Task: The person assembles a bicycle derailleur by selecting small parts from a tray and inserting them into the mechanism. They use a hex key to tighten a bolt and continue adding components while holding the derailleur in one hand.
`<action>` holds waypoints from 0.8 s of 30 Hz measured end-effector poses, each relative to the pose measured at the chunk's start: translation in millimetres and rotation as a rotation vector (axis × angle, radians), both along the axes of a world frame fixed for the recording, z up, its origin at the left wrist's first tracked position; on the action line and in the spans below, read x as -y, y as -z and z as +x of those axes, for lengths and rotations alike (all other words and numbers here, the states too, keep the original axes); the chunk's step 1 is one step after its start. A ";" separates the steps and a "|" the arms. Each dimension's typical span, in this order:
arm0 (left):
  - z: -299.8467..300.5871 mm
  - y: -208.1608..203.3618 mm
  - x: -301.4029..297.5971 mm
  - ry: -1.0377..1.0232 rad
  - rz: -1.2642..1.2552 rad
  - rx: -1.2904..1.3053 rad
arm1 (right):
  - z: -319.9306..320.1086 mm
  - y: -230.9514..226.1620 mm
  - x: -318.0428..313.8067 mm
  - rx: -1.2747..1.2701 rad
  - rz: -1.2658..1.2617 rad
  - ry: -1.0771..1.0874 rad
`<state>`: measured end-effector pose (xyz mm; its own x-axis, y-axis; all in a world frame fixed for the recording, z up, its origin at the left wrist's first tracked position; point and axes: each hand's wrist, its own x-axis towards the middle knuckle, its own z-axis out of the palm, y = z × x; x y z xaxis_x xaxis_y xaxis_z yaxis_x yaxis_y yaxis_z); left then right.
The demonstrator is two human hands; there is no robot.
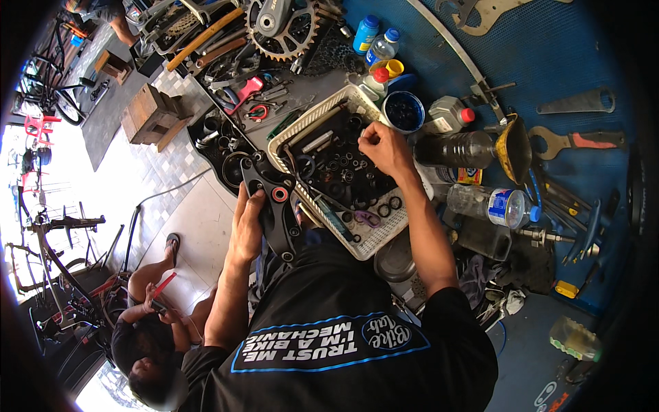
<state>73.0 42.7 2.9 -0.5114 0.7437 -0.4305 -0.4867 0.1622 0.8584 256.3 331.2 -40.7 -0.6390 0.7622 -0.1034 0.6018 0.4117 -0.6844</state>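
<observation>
Work at bench: link in left hand, right hand over basket

The bench has a flat, dark grey top; beyond its left edge lies a pale tiled floor, on which stands a rough, box-shaped wooden block; a co-worker sits low on that side, holding a red item. A blue panel with a fine dotted texture fills the right side; a flat metal wrench with a red-and-black grip is set against it.

The basket is white plastic, with slotted walls and a perforated bottom, bare toward its near right corner; dark rings lie close to that corner; a smooth metal tube lies toward the left corner; small round parts crowd the middle.

The link is matte black, long and angular, with round bores and one red-ringed bearing; it is held up beside the basket's left edge. The left hand is closed around the link's left side, thumb uppermost; the right hand is narrow, thumb and forefinger drawn together above the basket; whether they grip a part cannot be told.

A round tub of dark contents stands outside the basket's far right edge; a toothed metal chainring lies toward the bench's far edge.
</observation>
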 end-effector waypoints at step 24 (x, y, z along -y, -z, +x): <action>6.2 -5.0 5.2 0.026 0.005 -0.057 | -33.7 3.2 -9.5 -0.249 -0.048 0.119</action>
<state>79.2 37.6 7.9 -0.5154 0.7590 -0.3978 -0.4326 0.1703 0.8853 222.6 340.7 -43.9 -0.5553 0.8316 0.0079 0.4546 0.3115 -0.8345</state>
